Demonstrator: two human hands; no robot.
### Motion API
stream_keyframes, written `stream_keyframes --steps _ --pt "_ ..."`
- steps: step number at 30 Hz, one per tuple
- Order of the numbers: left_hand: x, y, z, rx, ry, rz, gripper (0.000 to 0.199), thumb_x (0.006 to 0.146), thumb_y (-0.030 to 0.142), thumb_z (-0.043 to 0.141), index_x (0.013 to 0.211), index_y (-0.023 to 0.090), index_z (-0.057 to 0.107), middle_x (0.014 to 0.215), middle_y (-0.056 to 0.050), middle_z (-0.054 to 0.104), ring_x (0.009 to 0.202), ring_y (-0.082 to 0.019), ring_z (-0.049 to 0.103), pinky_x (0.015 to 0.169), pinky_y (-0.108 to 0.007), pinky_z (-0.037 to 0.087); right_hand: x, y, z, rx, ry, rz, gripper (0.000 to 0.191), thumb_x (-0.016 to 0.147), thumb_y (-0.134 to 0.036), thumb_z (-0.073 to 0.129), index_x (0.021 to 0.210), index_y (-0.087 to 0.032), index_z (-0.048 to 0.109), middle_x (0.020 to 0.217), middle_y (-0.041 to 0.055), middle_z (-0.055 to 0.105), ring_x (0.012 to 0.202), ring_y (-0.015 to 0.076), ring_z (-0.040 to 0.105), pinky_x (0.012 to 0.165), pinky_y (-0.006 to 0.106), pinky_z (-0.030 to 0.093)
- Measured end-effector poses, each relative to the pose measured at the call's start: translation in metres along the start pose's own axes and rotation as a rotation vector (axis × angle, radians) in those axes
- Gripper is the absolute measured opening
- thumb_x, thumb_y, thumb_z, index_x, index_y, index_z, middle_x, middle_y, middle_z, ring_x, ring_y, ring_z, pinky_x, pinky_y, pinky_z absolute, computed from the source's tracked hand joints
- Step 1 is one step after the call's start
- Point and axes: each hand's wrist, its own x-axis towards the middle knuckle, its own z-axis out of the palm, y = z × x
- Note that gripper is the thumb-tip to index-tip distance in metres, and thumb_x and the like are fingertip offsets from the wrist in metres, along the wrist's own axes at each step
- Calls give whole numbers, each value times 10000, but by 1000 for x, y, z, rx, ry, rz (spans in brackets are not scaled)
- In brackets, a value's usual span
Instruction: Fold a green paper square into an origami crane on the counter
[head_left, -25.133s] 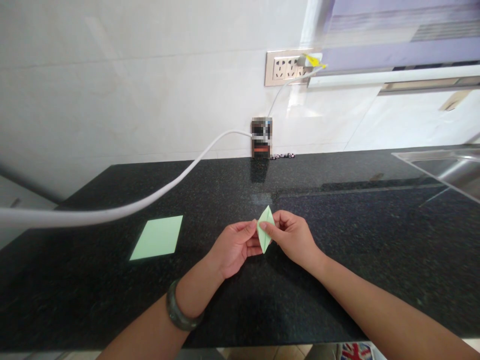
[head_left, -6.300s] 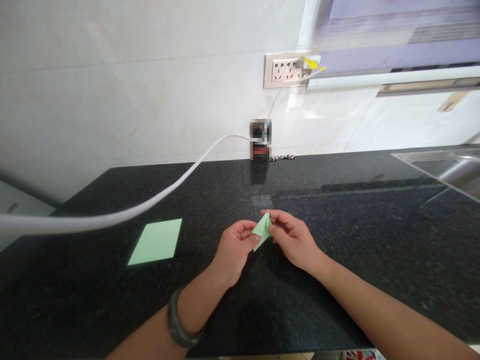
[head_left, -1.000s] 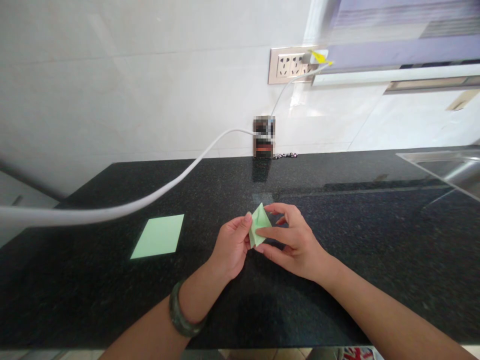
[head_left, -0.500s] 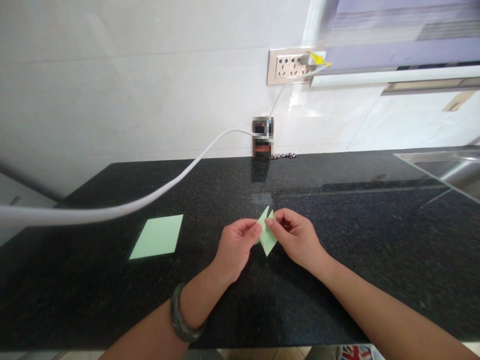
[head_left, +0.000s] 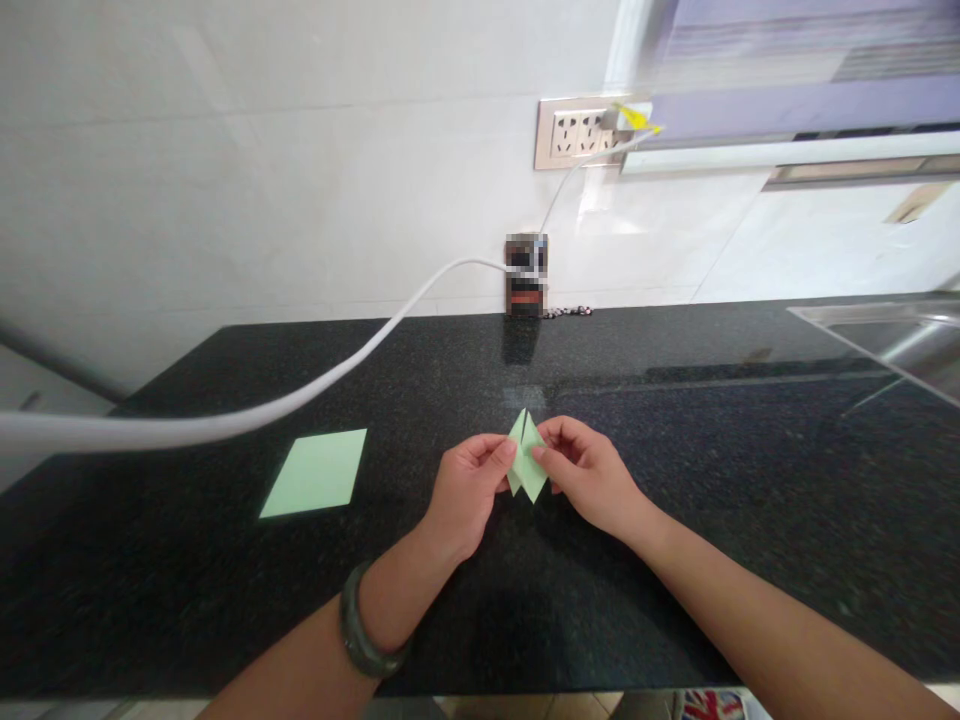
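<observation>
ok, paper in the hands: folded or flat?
Folded: the held green paper shows angled flaps and pointed tips, pinched by the left hand and right hand.

1. The folded paper [head_left: 535, 478] you hold looks thin, matt and crisply creased.
2. The flat sheet [head_left: 315, 475] to your left is the same sort of paper, smooth and matt.
3. Your countertop [head_left: 675, 480] looks like polished speckled black stone, glossy enough to mirror.
4. The wall [head_left: 300, 190] facing you looks like smooth, shiny tile.
5. Your bangle [head_left: 355, 632] seems hard and polished.
6. The cable [head_left: 330, 379] appears smooth plastic.
7. You have a shiny metal sink [head_left: 926, 348] at right.
</observation>
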Motion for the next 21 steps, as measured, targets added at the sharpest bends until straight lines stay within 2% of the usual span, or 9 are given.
stream_keyframes --steps 4,8,13,21 --pt "2 -2 -2 4 37 47 195 735 301 594 840 138 617 714 -28 636 634 -123 583 634 -270 463 1 1 -1 9 40 63 158 765 -324 522 797 -171 499 587 -39 468 457 78 430 422 205 377" --pt "0 -3 -1 46 32 90 179 737 283 592 841 137 611 739 -36 642 662 -125 588 648 -263 459 0 7 -2 -234 60 24 179 769 -329 515 682 -173 503 576 -22 497 493 91 442 454 212 354" --pt "-2 -2 1 142 15 79 169 708 269 621 805 132 604 722 -39 646 667 -134 595 663 -268 465 -2 6 -3 -526 93 -73 236 805 -307 455 613 -179 504 558 -13 513 509 100 448 484 220 328" --pt "-5 0 1 348 72 129 161 696 288 617 762 142 604 739 -49 654 668 -149 603 633 -256 468 -4 2 -4 -738 93 -70 213 803 -284 430 636 -188 522 574 2 554 521 113 492 506 225 312"
